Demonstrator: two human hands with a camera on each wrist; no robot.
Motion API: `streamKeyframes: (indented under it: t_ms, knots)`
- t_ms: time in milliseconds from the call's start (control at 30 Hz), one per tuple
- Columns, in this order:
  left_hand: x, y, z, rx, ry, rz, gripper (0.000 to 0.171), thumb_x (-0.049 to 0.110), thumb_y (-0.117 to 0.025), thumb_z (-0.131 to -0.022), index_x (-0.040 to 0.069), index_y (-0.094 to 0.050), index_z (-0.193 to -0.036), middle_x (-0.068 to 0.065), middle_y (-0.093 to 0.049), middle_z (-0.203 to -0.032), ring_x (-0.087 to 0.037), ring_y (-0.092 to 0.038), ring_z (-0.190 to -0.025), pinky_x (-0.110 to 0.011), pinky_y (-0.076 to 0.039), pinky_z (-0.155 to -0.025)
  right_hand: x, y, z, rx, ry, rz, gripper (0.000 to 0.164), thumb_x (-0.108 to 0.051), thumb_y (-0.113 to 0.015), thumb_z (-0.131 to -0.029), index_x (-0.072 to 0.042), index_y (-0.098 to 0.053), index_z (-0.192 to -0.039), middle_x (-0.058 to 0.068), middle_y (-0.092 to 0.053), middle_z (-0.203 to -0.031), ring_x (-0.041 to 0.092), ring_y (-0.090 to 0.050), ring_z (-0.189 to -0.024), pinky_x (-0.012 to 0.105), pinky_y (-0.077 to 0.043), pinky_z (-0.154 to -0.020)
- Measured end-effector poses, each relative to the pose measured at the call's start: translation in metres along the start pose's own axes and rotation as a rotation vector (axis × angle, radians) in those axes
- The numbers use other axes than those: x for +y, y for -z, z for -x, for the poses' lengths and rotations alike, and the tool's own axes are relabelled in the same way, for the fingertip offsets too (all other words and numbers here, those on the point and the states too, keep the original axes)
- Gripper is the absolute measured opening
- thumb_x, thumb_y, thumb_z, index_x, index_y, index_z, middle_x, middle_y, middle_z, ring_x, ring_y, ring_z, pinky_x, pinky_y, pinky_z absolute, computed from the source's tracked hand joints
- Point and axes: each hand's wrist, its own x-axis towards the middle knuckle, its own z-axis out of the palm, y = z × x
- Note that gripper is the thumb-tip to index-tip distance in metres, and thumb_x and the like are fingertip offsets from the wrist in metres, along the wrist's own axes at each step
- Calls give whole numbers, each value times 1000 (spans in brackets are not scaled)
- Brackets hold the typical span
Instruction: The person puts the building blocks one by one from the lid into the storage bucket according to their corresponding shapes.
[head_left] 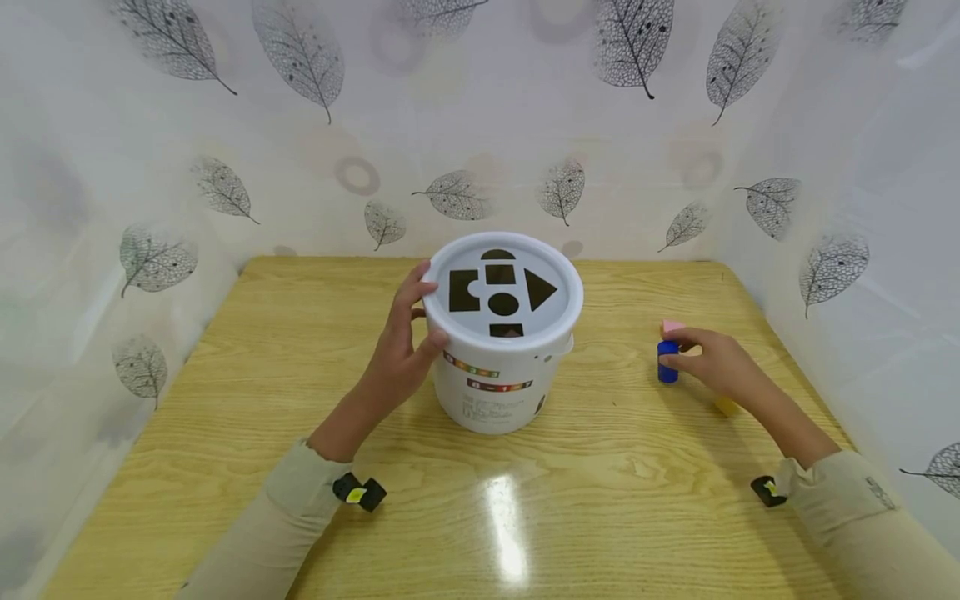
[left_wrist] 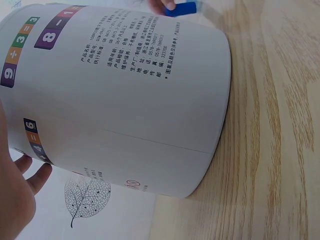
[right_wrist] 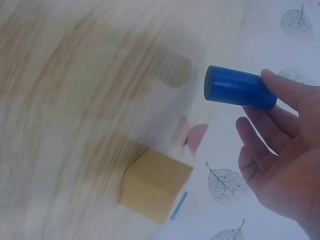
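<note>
A white bucket [head_left: 487,404] stands upright on the wooden table, its lid [head_left: 480,323] pierced by cutouts: a triangle, a circle, rectangles and other shapes. My left hand [head_left: 390,354] grips the bucket's upper left side, thumb and fingers spread at the rim. To the right, my right hand [head_left: 716,364] pinches a blue cylinder [head_left: 667,372] by one end between thumb and fingers. The right wrist view shows the cylinder [right_wrist: 237,87] held clear of the table, its flat end facing away from the palm. Below it lies a yellow block [right_wrist: 156,185].
A pink block [head_left: 672,326] sits just beyond the right hand, rounded on one side in the right wrist view. Next to the yellow block, a thin blue edge [right_wrist: 178,206] shows. Leaf-patterned sheeting [head_left: 457,196] encloses the table [head_left: 300,333] at the back and sides.
</note>
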Motion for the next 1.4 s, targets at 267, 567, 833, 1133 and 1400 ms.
streamKeyframes:
  t_ms: [267, 567, 833, 1133, 1400]
  knots:
    - [-1, 0, 1, -6, 7, -7, 78, 72, -39, -96, 12, -30, -145, 0, -15, -168, -24, -31, -147, -44, -41, -101, -27, 2, 2, 37, 74, -48, 52, -34, -66, -99, -2, -57, -139, 20, -66, -121, 34, -58, -109, 40, -45, -78]
    - [0, 0, 1, -6, 3, -2, 77, 71, -40, -97, 12, -30, -145, -1, -16, -168, -25, -33, -145, -44, -41, -101, -68, 11, 5, 112, 165, -73, 46, -32, -66, -99, -7, -60, -137, 14, -70, -120, 30, -63, -109, 43, -47, -87]
    - [1, 0, 1, -14, 11, 2, 77, 71, -40, -97, 12, -30, -145, -1, -15, -168, -25, -31, -146, -44, -41, -102, -101, 28, 5, 143, 216, -90, 44, -32, -69, -97, -9, -61, -134, 11, -70, -119, 25, -61, -109, 20, -45, -79]
    - [2, 0, 1, -14, 11, 9, 78, 72, -41, -96, 12, -30, -145, -4, -15, -168, -26, -32, -146, -45, -41, -102, -130, 57, 6, 163, 169, -167, 45, -39, -70, -95, -17, -61, -133, 9, -67, -119, 17, -64, -80, 27, -51, -63]
    - [2, 1, 0, -6, 4, 1, 78, 72, -41, -96, 12, -30, -145, -4, -16, -168, -26, -32, -146, -45, -41, -102, -159, 77, 2, 236, 233, -205, 44, -34, -71, -95, -21, -60, -136, 4, -65, -122, 7, -59, -97, 16, -49, -75]
